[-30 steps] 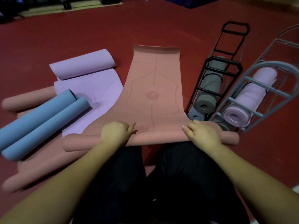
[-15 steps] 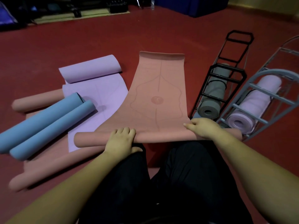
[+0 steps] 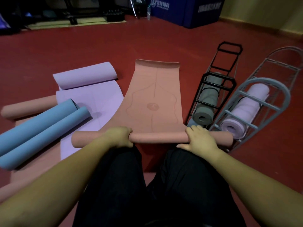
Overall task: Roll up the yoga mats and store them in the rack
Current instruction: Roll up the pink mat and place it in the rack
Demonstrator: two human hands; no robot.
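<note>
Salmon yoga mat point(image 3: 152, 102) lies on the floor, barely rolled; my left hand point(image 3: 118, 136) and right hand point(image 3: 199, 139) grip its roll. Grey rolled mat point(image 3: 205, 110) and, seemingly, a lilac one point(image 3: 241, 117) are racked; several remain.

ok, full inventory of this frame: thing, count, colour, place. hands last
pink mat: 1, salmon, centre floor, near end rolled
lilac mat: 1, lilac, left of the pink mat, far end curled
blue mat: 1, light blue, left, curled from both ends
other pink mats: count unclear, salmon, far left, partly under the blue mat
black rack: 1, black, right of the pink mat, holds a grey roll
grey rack: 1, pale grey, far right, holds a lilac roll
blue pad: 1, dark blue, back wall
left hand: grips the roll
right hand: grips the roll
</note>
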